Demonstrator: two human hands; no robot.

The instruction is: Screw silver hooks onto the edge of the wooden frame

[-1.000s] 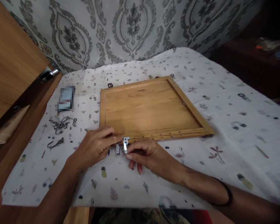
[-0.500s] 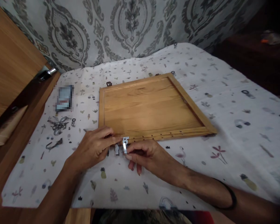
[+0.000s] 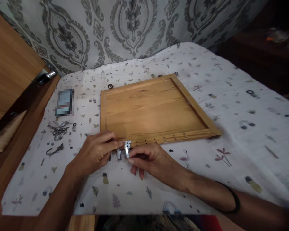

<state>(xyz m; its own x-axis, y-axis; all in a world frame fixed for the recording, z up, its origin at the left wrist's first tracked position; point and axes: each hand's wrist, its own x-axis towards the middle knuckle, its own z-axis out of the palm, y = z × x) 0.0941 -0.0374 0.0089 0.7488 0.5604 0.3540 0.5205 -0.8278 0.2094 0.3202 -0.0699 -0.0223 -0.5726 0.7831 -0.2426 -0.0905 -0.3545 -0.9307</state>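
Note:
A framed wooden panel (image 3: 149,109) lies flat, with a row of small dark holes along its near edge. My right hand (image 3: 151,160) pinches a shiny metal hook (image 3: 127,152) between thumb and forefinger. The hook's flat plate, with holes in it, sits against the panel's near edge. My left hand (image 3: 96,152) is closed over the near left corner of the panel. Its forefinger reaches to the hook's plate; its thumb is hidden. A second metal hook (image 3: 119,154) hangs at the same edge, between my two hands.
Several loose metal hooks (image 3: 60,129) lie in a pile at the left, with a single hook (image 3: 55,149) nearer me. Behind them is a blurred-out phone-like object (image 3: 64,102). A printed white cloth (image 3: 231,106) covers the table. A wooden cabinet (image 3: 12,64) stands at the left.
The view has shifted slightly, so everything appears a little further left. Both hands keep their places at the hook and panel edge.

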